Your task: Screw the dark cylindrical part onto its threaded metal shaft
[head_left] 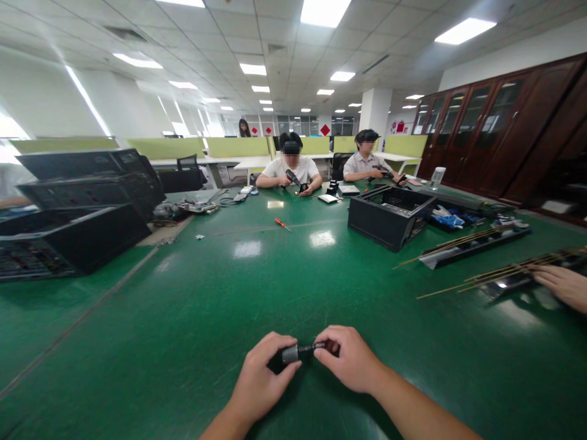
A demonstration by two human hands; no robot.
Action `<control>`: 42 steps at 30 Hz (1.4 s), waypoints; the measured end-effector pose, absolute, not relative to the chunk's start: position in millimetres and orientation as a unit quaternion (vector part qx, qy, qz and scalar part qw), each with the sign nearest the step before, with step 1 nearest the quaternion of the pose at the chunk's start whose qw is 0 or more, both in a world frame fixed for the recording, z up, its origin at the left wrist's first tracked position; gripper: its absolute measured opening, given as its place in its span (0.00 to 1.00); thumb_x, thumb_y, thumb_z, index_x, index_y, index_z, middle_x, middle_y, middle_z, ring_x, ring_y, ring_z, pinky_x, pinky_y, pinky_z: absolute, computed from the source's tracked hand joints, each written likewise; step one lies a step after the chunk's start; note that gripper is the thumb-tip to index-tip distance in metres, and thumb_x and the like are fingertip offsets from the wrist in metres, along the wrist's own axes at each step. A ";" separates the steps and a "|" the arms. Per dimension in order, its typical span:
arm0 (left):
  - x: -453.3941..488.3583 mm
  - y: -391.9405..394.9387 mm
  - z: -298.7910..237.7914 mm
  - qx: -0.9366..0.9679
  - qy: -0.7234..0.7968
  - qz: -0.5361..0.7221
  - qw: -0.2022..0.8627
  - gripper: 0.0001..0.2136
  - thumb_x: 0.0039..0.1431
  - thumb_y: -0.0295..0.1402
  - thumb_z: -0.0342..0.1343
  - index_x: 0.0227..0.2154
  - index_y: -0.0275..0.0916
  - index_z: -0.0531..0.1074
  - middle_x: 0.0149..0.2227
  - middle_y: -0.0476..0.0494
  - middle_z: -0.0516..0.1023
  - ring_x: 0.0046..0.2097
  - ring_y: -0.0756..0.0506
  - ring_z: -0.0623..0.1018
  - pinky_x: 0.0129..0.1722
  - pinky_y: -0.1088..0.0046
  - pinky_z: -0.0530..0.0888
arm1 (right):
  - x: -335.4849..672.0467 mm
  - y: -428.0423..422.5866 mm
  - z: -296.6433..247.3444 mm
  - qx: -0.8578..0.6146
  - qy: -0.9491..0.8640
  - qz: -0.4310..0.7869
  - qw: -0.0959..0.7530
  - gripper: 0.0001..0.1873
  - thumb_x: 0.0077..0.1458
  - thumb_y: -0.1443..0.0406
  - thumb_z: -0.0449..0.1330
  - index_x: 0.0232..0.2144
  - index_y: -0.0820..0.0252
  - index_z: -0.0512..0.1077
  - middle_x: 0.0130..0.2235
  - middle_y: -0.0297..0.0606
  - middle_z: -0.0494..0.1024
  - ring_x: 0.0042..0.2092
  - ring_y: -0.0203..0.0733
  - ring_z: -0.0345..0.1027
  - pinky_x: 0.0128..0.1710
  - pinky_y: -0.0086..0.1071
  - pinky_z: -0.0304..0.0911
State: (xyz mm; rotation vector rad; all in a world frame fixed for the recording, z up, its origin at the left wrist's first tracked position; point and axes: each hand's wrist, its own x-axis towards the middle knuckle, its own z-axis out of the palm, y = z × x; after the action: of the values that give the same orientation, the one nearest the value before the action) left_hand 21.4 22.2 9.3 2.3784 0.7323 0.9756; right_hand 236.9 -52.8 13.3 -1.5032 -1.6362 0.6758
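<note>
Low in the middle of the head view, my left hand (266,373) is closed around a short cylinder with a grey body (290,354) and a narrower black end. My left fingers and thumb cover part of it, and its exact kind is unclear. At its narrow end, my right hand (346,357) pinches a small dark metallic piece (318,345) between thumb and fingers. The two pieces meet or nearly touch in line; I cannot tell whether they are joined. Both hands are just above the green table (206,305).
An orange-handled screwdriver (280,223) lies ahead. Black computer cases (82,232) are stacked left; another black case (383,220) stands right, near thin rods (454,241) on metal trays. A co-worker's hand (562,284) rests at far right. Two people (291,168) handle power drills opposite.
</note>
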 end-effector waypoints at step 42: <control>20.1 23.1 10.6 0.863 0.281 0.347 0.237 0.12 0.54 0.29 0.63 0.43 0.43 0.74 0.36 0.47 0.79 0.37 0.45 0.79 0.39 0.69 0.75 | 244.0 -53.0 13.3 -0.582 -0.650 0.272 0.407 0.05 0.53 0.68 0.61 0.34 0.58 0.77 0.30 0.33 0.77 0.31 0.36 0.69 0.34 0.27 0.61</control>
State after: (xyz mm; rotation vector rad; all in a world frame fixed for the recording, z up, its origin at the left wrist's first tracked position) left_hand 20.1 23.1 10.6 2.3646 0.7709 0.9523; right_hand 244.0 -53.0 13.3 -1.4669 -1.6391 0.6861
